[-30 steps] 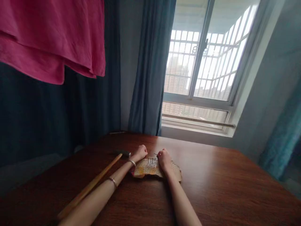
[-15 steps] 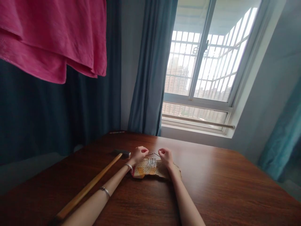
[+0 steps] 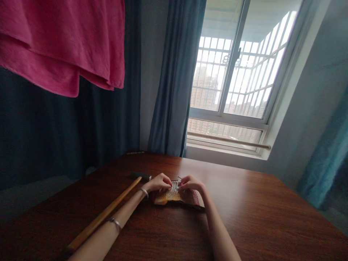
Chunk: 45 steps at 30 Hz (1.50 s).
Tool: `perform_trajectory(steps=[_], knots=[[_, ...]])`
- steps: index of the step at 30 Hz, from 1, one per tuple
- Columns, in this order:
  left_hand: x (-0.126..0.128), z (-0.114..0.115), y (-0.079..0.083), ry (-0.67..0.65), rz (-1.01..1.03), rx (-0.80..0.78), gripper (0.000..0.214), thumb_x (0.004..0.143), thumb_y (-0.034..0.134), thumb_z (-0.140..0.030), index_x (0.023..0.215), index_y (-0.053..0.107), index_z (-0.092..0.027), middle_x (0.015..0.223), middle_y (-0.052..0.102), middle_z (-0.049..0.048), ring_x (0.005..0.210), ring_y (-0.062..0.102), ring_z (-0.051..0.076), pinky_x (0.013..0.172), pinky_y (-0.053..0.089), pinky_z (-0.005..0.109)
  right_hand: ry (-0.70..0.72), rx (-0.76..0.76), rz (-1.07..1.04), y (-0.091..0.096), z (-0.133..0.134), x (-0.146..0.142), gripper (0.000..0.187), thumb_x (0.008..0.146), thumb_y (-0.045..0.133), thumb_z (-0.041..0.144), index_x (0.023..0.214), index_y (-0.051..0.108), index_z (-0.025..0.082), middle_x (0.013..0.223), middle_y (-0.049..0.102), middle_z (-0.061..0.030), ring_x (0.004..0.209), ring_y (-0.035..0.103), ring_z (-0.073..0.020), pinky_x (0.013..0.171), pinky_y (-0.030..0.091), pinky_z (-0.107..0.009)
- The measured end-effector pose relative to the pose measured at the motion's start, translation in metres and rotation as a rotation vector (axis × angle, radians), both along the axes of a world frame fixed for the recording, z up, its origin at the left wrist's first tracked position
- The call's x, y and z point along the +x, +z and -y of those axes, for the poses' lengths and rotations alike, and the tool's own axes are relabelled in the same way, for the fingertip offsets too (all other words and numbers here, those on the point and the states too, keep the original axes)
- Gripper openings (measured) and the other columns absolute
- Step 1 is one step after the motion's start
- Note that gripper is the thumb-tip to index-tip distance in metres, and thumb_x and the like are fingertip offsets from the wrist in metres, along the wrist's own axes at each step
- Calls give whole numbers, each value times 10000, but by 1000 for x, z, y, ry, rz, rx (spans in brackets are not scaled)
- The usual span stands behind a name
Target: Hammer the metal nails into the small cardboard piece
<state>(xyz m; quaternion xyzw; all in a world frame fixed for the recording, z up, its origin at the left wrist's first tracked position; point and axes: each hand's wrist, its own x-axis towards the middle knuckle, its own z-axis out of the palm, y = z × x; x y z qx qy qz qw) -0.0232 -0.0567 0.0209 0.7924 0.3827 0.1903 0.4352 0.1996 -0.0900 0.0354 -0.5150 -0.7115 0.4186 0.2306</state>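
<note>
A small speckled yellow-brown pad [image 3: 169, 197] lies on the wooden table [image 3: 244, 217], with several thin metal nails [image 3: 175, 185] standing in a row in it. My left hand [image 3: 160, 182] and my right hand [image 3: 190, 183] meet over that row, fingers curled and pinched at the nails. What each pinch holds is too small to make out. A bracelet sits on my left wrist and another further up the forearm.
A hammer with a long wooden handle [image 3: 108, 212] and dark head [image 3: 141, 175] lies on the table left of my left arm. A pink cloth [image 3: 62, 40] hangs at upper left. Blue curtains [image 3: 174, 79] and a barred window [image 3: 236, 72] stand behind the table.
My hands have drawn together over the row of nails. Half a second ago they were apart, each pinching a thin nail near the pad's far edge.
</note>
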Motion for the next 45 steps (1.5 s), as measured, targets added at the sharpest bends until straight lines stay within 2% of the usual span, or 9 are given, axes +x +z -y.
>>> perform_trajectory(steps=[4, 8, 16, 28, 34, 41, 45], knots=[[1, -1, -3, 31, -20, 38, 265, 638, 566, -322, 763, 665, -110, 535, 574, 0, 415, 466, 82, 396, 345, 185, 2, 18, 6, -1, -1, -3, 169, 523, 722, 237, 666, 693, 153, 516, 568, 43, 513, 478, -88, 481, 337, -189], [1, 2, -2, 59, -42, 78, 273, 634, 575, -342, 753, 653, -109, 559, 582, 6, 432, 489, 92, 398, 354, 188, 0, 21, -9, -2, -2, -2, 191, 535, 718, 266, 683, 698, 146, 535, 589, 32, 512, 497, -91, 499, 365, -195], [1, 3, 2, 23, -21, 130, 281, 631, 580, -358, 741, 653, -109, 658, 603, 25, 498, 529, 104, 442, 385, 191, -17, 19, -33, -6, -3, -1, 230, 526, 718, 257, 720, 701, 134, 540, 591, 16, 495, 493, -83, 493, 386, -191], [-2, 9, 6, 15, 10, -42, 271, 621, 622, -354, 729, 658, -109, 504, 580, 2, 415, 510, 102, 383, 369, 190, 82, -25, -38, 1, -1, -1, 162, 548, 698, 237, 679, 698, 142, 548, 611, 13, 492, 513, -85, 496, 405, -188], [-4, 10, 12, -22, 85, -77, 282, 639, 615, -367, 738, 665, -107, 586, 625, 26, 468, 571, 123, 395, 376, 188, 90, -28, -58, 0, -2, 0, 139, 581, 666, 218, 697, 692, 146, 568, 618, 19, 494, 522, -82, 512, 417, -189], [-5, 6, 8, -3, 112, -80, 308, 640, 617, -388, 741, 657, -100, 644, 650, 49, 461, 573, 123, 409, 387, 200, 79, -52, -96, 2, 0, 2, 187, 594, 671, 267, 724, 669, 133, 617, 638, -2, 518, 566, -97, 522, 444, -199], [-5, 6, 7, -25, 89, -78, 302, 653, 602, -384, 745, 658, -102, 660, 652, 55, 470, 585, 132, 403, 378, 200, 51, -47, -120, 3, 3, 2, 220, 647, 634, 304, 797, 632, 144, 714, 660, -25, 586, 617, -127, 538, 477, -221]])
